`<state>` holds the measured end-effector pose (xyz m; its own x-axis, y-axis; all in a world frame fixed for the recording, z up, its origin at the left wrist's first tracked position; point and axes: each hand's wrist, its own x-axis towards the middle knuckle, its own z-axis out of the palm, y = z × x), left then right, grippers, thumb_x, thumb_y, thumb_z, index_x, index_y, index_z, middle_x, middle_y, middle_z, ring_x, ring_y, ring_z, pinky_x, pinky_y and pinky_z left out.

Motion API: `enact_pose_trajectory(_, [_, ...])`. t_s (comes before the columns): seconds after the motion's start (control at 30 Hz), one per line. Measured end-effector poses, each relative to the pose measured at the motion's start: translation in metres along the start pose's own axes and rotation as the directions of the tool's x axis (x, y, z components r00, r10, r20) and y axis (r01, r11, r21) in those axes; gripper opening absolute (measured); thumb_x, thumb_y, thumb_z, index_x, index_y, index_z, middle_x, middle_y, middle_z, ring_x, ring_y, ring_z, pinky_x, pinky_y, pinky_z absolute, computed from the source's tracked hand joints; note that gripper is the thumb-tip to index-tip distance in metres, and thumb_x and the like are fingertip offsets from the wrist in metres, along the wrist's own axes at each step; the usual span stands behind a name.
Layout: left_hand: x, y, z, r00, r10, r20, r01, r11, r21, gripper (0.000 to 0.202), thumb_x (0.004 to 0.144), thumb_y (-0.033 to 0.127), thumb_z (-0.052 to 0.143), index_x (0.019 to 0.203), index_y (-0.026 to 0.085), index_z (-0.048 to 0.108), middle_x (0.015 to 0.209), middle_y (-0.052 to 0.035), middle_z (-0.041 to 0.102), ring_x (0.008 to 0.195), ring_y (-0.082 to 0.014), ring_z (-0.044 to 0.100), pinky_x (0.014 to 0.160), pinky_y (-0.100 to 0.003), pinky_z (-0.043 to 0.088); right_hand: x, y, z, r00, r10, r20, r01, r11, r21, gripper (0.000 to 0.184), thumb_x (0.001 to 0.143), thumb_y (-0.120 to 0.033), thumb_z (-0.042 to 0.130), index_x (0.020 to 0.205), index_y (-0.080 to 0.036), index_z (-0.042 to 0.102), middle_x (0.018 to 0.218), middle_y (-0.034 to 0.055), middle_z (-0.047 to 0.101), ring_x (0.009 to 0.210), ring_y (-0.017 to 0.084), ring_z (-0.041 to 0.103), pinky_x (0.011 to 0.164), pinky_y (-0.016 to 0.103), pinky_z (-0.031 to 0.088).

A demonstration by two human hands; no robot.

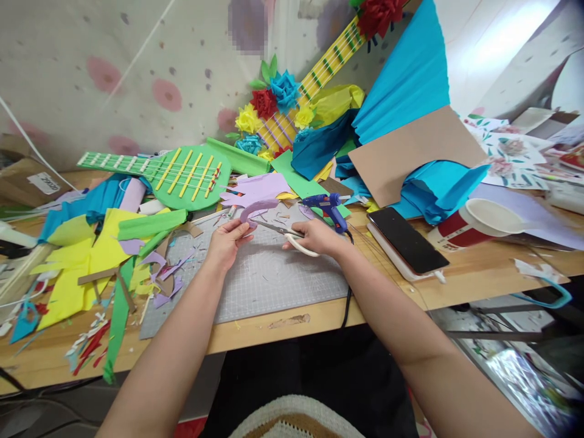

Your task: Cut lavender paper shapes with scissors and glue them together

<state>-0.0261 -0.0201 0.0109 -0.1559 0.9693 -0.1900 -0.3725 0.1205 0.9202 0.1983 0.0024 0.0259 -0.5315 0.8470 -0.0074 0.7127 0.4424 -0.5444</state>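
Observation:
Between the thumb and fingers of my left hand (230, 242) is one end of a curved purple paper strip (258, 207). My right hand (316, 236) grips a pair of scissors (303, 245) by its white handles. The scissor blades point left and meet the strip close to my left fingertips; whether they are parted is too small to tell. Both hands are above a grey cutting mat (278, 283). Just behind my right hand lies a blue glue gun (329, 208). A larger purple paper piece (258, 190) rests farther back.
A green paper guitar (189, 179) lies at the back left, and a flower-covered yellow one (280, 125) leans against the wall. Paper scraps (166, 277) cover the left side. To the right are a black phone (407, 239), a paper cup (474, 224) and brown cardboard (415, 149).

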Motion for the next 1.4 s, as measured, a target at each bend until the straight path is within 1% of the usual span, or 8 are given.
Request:
enact_pose_trajectory(0.23, [-0.002, 0.005, 0.003, 0.999, -0.018, -0.050, 0.017, 0.999, -0.027, 0.016, 0.060, 0.014, 0.072, 0.073, 0.013, 0.065, 0.072, -0.0039, 0.069, 0.070, -0.0145, 0.066, 0.055, -0.019, 0.050, 0.002, 0.009, -0.002, 0.999, 0.041, -0.008, -0.041, 0.999, -0.001, 0.041, 0.069, -0.059, 0.053, 0.066, -0.019, 0.050, 0.058, -0.0021, 0.047, 0.056, 0.011, 0.039, 0.053, 0.023, 0.022])
enact_pose_trajectory(0.43, [0.001, 0.005, 0.005, 0.998, -0.065, -0.003, 0.065, 0.997, -0.030, 0.011, 0.065, 0.013, 0.068, 0.076, 0.013, 0.065, 0.076, -0.0040, 0.069, 0.075, -0.0143, 0.066, 0.059, -0.020, 0.051, 0.004, 0.013, -0.001, 0.996, 0.045, -0.079, -0.051, 0.996, -0.079, 0.039, 0.069, -0.058, 0.054, 0.069, -0.019, 0.051, 0.062, -0.0009, 0.051, 0.058, 0.011, 0.041, 0.053, 0.023, 0.023])
enact_pose_trajectory(0.6, [0.001, 0.004, 0.007, 0.991, -0.118, 0.063, 0.122, 0.990, -0.067, 0.008, 0.067, 0.011, 0.066, 0.075, 0.014, 0.064, 0.076, -0.0035, 0.069, 0.075, -0.0133, 0.066, 0.063, -0.021, 0.052, 0.003, 0.008, 0.001, 0.996, 0.013, -0.091, -0.018, 0.999, -0.047, 0.035, 0.069, -0.053, 0.057, 0.080, -0.020, 0.055, 0.068, 0.0002, 0.055, 0.061, 0.012, 0.044, 0.055, 0.023, 0.025])
enact_pose_trajectory(0.77, [0.000, 0.004, 0.007, 0.974, -0.193, 0.117, 0.208, 0.970, -0.127, 0.007, 0.072, 0.010, 0.061, 0.076, 0.014, 0.064, 0.080, -0.0036, 0.069, 0.077, -0.0123, 0.066, 0.060, -0.017, 0.053, 0.005, 0.002, 0.008, 0.983, -0.002, -0.186, 0.009, 0.999, 0.032, 0.029, 0.070, -0.046, 0.057, 0.078, -0.018, 0.053, 0.070, 0.0004, 0.055, 0.062, 0.012, 0.044, 0.056, 0.023, 0.027])
enact_pose_trajectory(1.0, [0.003, 0.004, 0.010, 0.980, -0.192, 0.045, 0.197, 0.968, -0.158, 0.005, 0.072, 0.009, 0.061, 0.074, 0.014, 0.060, 0.080, -0.0056, 0.068, 0.084, -0.0149, 0.066, 0.064, -0.017, 0.055, 0.014, 0.007, 0.014, 0.945, 0.210, -0.252, -0.173, 0.972, 0.160, 0.024, 0.066, -0.039, 0.059, 0.077, -0.019, 0.051, 0.073, 0.0001, 0.055, 0.065, 0.013, 0.046, 0.057, 0.023, 0.030])
enact_pose_trajectory(1.2, [0.000, 0.001, 0.015, 0.990, -0.133, 0.040, 0.138, 0.981, -0.137, 0.008, 0.070, 0.005, 0.055, 0.069, 0.013, 0.056, 0.073, -0.0044, 0.066, 0.081, -0.0159, 0.067, 0.069, -0.022, 0.055, 0.015, 0.003, 0.014, 0.934, 0.239, -0.267, -0.191, 0.963, 0.192, 0.022, 0.063, -0.037, 0.060, 0.071, -0.018, 0.050, 0.068, -0.0005, 0.053, 0.061, 0.012, 0.044, 0.055, 0.024, 0.029])
enact_pose_trajectory(1.33, [-0.002, 0.000, 0.018, 0.987, -0.147, 0.064, 0.154, 0.982, -0.108, 0.011, 0.070, 0.004, 0.047, 0.068, 0.012, 0.054, 0.070, -0.0042, 0.065, 0.076, -0.0156, 0.067, 0.065, -0.023, 0.055, 0.017, 0.009, 0.013, 0.870, 0.344, -0.353, -0.186, 0.892, 0.411, 0.025, 0.063, -0.038, 0.060, 0.071, -0.019, 0.047, 0.066, -0.0010, 0.054, 0.062, 0.013, 0.047, 0.057, 0.025, 0.034])
enact_pose_trajectory(1.4, [-0.004, -0.002, 0.021, 0.984, -0.158, 0.079, 0.163, 0.985, -0.058, 0.010, 0.070, 0.005, 0.048, 0.069, 0.013, 0.053, 0.070, -0.0046, 0.065, 0.073, -0.0165, 0.067, 0.061, -0.024, 0.055, 0.018, 0.011, 0.013, 0.879, 0.361, -0.313, -0.109, 0.790, 0.604, 0.029, 0.061, -0.039, 0.062, 0.073, -0.019, 0.045, 0.065, -0.0017, 0.054, 0.061, 0.012, 0.050, 0.058, 0.026, 0.038])
